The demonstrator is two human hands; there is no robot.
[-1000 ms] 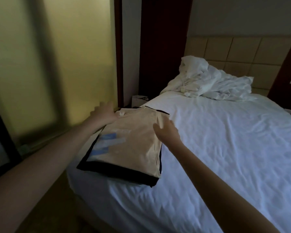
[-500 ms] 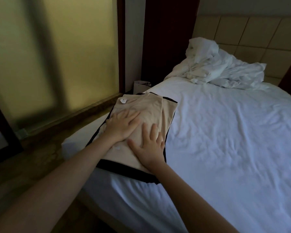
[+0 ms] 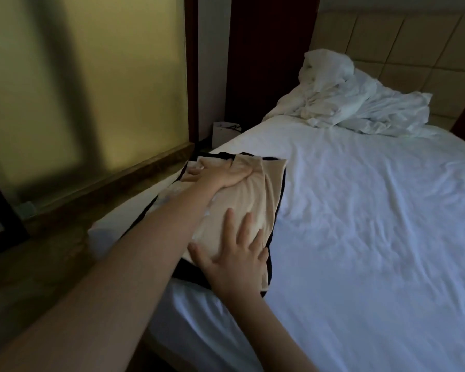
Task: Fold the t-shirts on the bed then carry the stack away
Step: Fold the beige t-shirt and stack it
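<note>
A folded beige t-shirt [image 3: 261,200] lies on top of a folded black t-shirt [image 3: 188,276] at the left corner of the white bed [image 3: 360,237]. My left hand [image 3: 220,174] presses on the far end of the beige shirt, and the cloth bunches into wrinkles beside it. My right hand [image 3: 236,253] lies flat with spread fingers on the near end of the same shirt. Both forearms hide part of the stack's left side.
A crumpled white duvet [image 3: 346,103] is heaped at the bed's head, below a padded headboard [image 3: 400,49]. A small white bag [image 3: 223,132] stands on the floor by the bed's left side. A frosted glass wall [image 3: 91,89] runs along the left.
My left hand has slid from the shirt's middle to its far end, wrinkling the cloth. My right hand now lies nearer me, on the shirt's near end.
</note>
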